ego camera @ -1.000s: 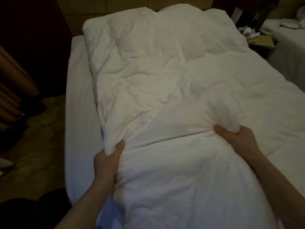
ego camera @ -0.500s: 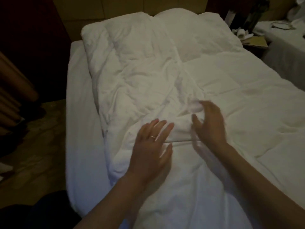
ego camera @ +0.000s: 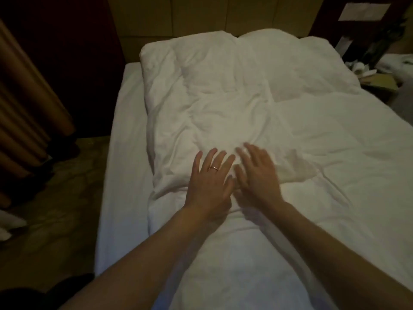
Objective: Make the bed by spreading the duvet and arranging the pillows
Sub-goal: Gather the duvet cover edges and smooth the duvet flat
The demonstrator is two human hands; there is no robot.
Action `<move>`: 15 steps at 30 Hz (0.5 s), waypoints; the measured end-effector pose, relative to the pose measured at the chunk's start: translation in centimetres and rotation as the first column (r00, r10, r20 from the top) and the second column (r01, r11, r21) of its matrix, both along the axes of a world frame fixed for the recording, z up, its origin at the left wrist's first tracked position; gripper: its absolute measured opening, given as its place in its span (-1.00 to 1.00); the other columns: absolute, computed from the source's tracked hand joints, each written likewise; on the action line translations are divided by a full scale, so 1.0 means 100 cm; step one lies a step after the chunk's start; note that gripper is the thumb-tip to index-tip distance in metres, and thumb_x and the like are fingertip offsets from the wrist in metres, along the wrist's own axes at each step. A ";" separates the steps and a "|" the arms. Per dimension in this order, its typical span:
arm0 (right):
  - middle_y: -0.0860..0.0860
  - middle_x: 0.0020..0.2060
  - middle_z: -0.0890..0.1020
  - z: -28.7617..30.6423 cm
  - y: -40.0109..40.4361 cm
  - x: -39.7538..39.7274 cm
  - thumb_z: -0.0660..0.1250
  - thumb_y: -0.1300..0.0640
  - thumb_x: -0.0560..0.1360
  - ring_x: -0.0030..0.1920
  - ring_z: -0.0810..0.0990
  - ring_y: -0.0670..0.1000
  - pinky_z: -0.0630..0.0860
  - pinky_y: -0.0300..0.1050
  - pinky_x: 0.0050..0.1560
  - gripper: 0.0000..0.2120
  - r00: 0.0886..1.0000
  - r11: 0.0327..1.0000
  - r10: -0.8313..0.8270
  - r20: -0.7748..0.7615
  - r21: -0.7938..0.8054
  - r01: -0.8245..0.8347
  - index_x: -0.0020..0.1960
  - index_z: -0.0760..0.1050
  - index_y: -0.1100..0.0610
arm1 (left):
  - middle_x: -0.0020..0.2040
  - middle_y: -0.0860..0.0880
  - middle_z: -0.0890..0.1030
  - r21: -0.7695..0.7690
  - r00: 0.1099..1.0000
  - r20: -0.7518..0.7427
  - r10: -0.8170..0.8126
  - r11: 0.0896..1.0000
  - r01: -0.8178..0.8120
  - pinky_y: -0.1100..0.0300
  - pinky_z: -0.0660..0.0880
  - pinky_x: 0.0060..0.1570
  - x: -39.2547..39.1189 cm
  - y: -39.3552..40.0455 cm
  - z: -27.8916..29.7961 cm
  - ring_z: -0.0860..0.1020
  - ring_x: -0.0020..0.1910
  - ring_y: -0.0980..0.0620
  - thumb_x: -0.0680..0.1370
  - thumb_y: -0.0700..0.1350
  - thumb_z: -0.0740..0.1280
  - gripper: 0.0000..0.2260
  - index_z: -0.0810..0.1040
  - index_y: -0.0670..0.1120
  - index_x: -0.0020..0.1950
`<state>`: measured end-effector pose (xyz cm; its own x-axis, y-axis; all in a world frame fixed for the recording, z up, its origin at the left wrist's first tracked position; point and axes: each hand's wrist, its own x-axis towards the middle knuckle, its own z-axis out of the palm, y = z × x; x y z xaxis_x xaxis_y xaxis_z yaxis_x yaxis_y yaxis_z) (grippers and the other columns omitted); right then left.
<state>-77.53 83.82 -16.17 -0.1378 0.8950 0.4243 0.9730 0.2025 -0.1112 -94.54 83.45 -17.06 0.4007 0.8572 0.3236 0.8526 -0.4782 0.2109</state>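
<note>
At nine o'clock a brown curtain [ego camera: 26,104] is seen hanging in folds beside a patterned floor [ego camera: 55,198]. Next to it, a strip of bare white sheet [ego camera: 120,153] is left showing along the bed's left edge. The rumpled white duvet [ego camera: 223,113] is spread over most of the bed, from the twelve o'clock end down to six o'clock, with its left border bunched up and drawn in from the mattress edge. A raised mound, possibly a pillow, is covered by the duvet at twelve o'clock, just before the headboard [ego camera: 201,16].

At the centre the left hand [ego camera: 209,181] is laid flat on the duvet with its fingers straight and spread; a ring [ego camera: 213,168] is worn on one finger. Just beside it, almost touching, the right hand [ego camera: 257,175] is held with fingers extended over the duvet and is blurred, so contact with the cloth cannot be told. Nothing is gripped by either hand.

At two o'clock a nightstand [ego camera: 380,82] with white clutter is seen in dim light.
</note>
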 end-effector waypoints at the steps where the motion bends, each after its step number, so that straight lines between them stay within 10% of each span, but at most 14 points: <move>1: 0.13 0.44 0.43 -0.010 0.007 -0.010 0.05 0.00 0.63 0.45 0.34 0.14 0.17 0.11 0.49 -0.54 0.994 0.994 0.070 0.081 -0.089 -0.062 0.45 0.41 0.13 | 0.49 -0.04 0.41 -0.078 0.997 -0.071 0.018 0.997 -0.023 -0.16 0.08 0.49 -0.006 0.016 -0.010 0.31 0.50 -0.12 0.59 0.10 0.10 -0.51 0.42 -0.03 0.48; 5: 0.08 0.53 0.29 -0.047 0.026 0.065 -0.28 -0.22 0.57 0.52 0.26 0.08 0.16 0.07 0.50 -0.27 0.943 0.876 -0.206 0.262 -0.380 0.297 0.56 0.23 0.11 | 0.64 0.02 -0.05 -0.393 0.957 -0.082 0.280 0.873 -0.289 0.05 -0.05 0.53 -0.066 0.055 -0.057 0.01 0.60 -0.03 0.66 0.24 -0.07 -0.45 0.03 0.10 0.63; 8: 0.11 0.57 0.16 -0.032 0.045 0.083 -0.15 -0.09 0.60 0.55 0.13 0.10 -0.02 0.06 0.55 -0.36 0.879 0.731 -0.358 0.315 -0.492 0.474 0.59 0.04 0.21 | 0.52 -0.08 0.36 -0.430 0.800 0.200 0.565 0.784 -0.447 0.00 0.25 0.43 -0.061 0.059 -0.037 0.34 0.44 -0.11 0.68 -0.02 0.08 -0.62 0.40 0.03 0.49; 11: 0.18 0.33 0.46 -0.005 0.083 0.015 0.13 0.12 0.50 0.36 0.42 0.23 0.20 0.08 0.42 -0.53 0.959 0.939 -0.263 0.108 -0.199 0.280 0.37 0.41 0.23 | 0.21 -0.09 0.62 -0.120 0.805 0.399 0.439 0.895 -0.429 -0.07 0.39 0.27 -0.038 0.083 -0.004 0.53 0.21 -0.17 0.55 -0.15 0.21 -0.68 0.59 0.00 0.26; 13: 0.13 0.41 0.45 -0.011 0.100 -0.020 0.08 0.01 0.61 0.42 0.38 0.18 0.20 0.14 0.47 -0.55 0.991 0.995 0.055 0.118 -0.092 -0.044 0.43 0.40 0.11 | 0.39 -0.06 0.50 0.119 0.963 0.173 0.208 0.966 -0.230 -0.16 0.23 0.41 -0.040 0.111 -0.015 0.39 0.41 -0.17 0.54 -0.06 0.26 -0.59 0.51 0.03 0.40; 15: 0.05 0.54 0.27 -0.035 0.111 -0.003 -0.08 -0.20 0.65 0.54 0.20 0.11 0.06 0.12 0.54 -0.46 0.970 0.965 0.128 0.206 -0.254 -0.073 0.56 0.22 -0.04 | 0.58 -0.09 0.26 0.047 0.975 -0.031 0.221 0.975 -0.219 -0.23 0.00 0.51 -0.056 0.141 -0.042 0.18 0.56 -0.18 0.60 0.21 0.11 -0.47 0.33 0.08 0.54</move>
<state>-77.82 94.94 -19.69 -0.2973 0.9436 0.1455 0.9548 0.2940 0.0445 -100.12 97.55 -21.26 0.2162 0.9113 0.3504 0.9445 -0.2861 0.1615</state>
